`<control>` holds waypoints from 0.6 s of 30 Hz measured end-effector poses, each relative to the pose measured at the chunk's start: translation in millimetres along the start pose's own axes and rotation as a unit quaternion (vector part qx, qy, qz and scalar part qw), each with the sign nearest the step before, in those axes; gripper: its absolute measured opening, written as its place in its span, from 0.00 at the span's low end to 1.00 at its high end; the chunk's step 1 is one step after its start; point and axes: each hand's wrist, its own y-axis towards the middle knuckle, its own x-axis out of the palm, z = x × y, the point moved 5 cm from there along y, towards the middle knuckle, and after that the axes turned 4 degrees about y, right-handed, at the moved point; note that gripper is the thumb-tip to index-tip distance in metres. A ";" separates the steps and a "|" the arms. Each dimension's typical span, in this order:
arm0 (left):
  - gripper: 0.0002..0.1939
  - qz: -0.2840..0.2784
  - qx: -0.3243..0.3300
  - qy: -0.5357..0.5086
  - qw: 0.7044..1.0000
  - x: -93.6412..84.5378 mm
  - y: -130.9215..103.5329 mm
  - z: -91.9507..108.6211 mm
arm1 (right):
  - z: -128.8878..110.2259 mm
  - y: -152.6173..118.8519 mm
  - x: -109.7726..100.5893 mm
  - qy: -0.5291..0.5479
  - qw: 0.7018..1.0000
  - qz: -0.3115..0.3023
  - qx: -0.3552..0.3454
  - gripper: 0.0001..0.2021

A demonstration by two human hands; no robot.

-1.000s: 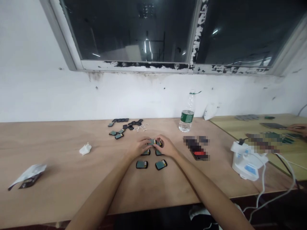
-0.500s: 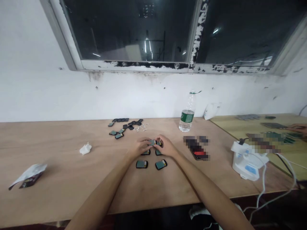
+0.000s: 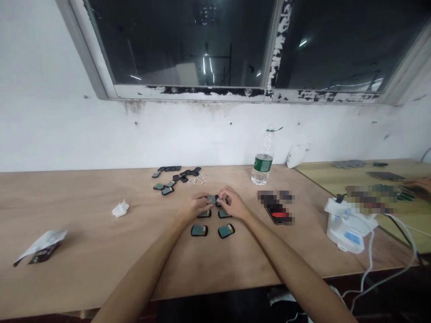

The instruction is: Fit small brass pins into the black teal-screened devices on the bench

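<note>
My left hand [image 3: 197,206] is closed on the left side of a small black-framed case with a grey-green panel [image 3: 211,200]. My right hand [image 3: 233,204] pinches at the right end of that case; whatever is between its fingertips is too small to make out. Just below the hands lie two similar cases, a left one [image 3: 204,214] and a right one [image 3: 223,214], both partly covered by fingers. Closer to me rest two more, a left case [image 3: 199,230] and a right case [image 3: 226,231], panels facing up.
Behind the hands lie several panelled cases [image 3: 167,190], black cases [image 3: 183,178] and small white pieces [image 3: 195,180]. A water bottle [image 3: 262,163], a phone [image 3: 278,215] and a white corded device [image 3: 346,229] stand right. Crumpled tissue [image 3: 120,208] and a wrapper [image 3: 43,246] lie left. Another person's hand [image 3: 419,183] shows far right.
The held case has shifted slightly left, and my right fingertips have drawn closer together at its right end. The other person's hand has moved a little to the right.
</note>
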 end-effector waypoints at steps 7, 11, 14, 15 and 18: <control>0.12 0.036 -0.074 -0.017 0.996 -8.0 -0.1 -8.1 | 22.5 2.5 -15.8 0.050 0.993 0.055 0.088 0.09; 0.14 0.027 -0.159 -0.030 0.986 -8.5 -4.6 -31.8 | 40.8 1.6 -42.7 0.009 0.990 0.088 0.112 0.13; 0.17 0.016 -0.197 -0.055 0.979 -5.3 -10.0 -48.6 | 54.0 -1.9 -54.8 -0.053 0.989 0.065 0.125 0.17; 0.17 0.011 -0.204 -0.062 0.977 -4.0 -11.5 -52.3 | 57.9 -3.6 -56.6 -0.072 0.988 0.054 0.127 0.19; 0.17 -0.007 -0.219 -0.074 0.973 -2.6 -13.7 -56.8 | 67.0 -9.0 -57.0 -0.109 0.986 0.028 0.124 0.22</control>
